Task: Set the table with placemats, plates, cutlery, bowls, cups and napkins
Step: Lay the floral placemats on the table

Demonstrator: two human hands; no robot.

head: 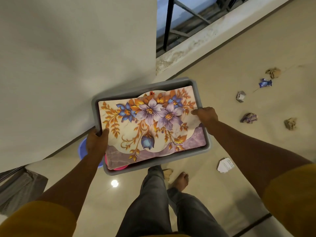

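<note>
Carrying a grey tub [204, 147] over the floor, floral placemats [150, 120] lying flat on top, long axis running hand to hand. Left hand [96, 142] and right hand [206, 115] each clamped on opposite rims, 2 equal holds; no table in sight.

trays: one [203, 117] showing
placemats: one [150, 124] lying on top
hands: two showing, left [96, 142], right [206, 115]
blue bowls: one [82, 148] peeking out
scraps on floor: seven lying [248, 118]
feet: one [180, 180] showing
</note>
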